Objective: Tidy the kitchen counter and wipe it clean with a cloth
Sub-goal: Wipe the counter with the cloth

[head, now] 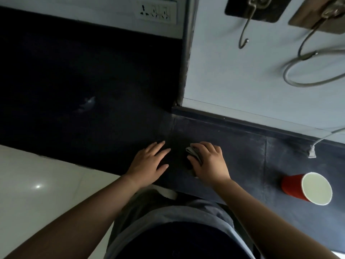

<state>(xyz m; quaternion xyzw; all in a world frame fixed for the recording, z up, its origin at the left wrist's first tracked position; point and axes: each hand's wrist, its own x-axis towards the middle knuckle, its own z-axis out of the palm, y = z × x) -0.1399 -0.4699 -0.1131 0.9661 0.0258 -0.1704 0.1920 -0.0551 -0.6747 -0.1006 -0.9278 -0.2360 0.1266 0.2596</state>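
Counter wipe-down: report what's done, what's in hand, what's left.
Done: the dark counter is nearly cleared. In hand: the right hand presses a grey cloth on it; the left hand lies flat alongside. Left: a red cup on its side remains.

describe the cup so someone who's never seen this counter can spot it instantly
Start at the dark counter that runs below the pale wall. Follow it to the right, past the right hand pressing a grey cloth. Near the counter's front edge stands the red cup, white inside and apparently empty. It is the only brightly coloured thing there, well apart from the hand and from the white cable end behind it.
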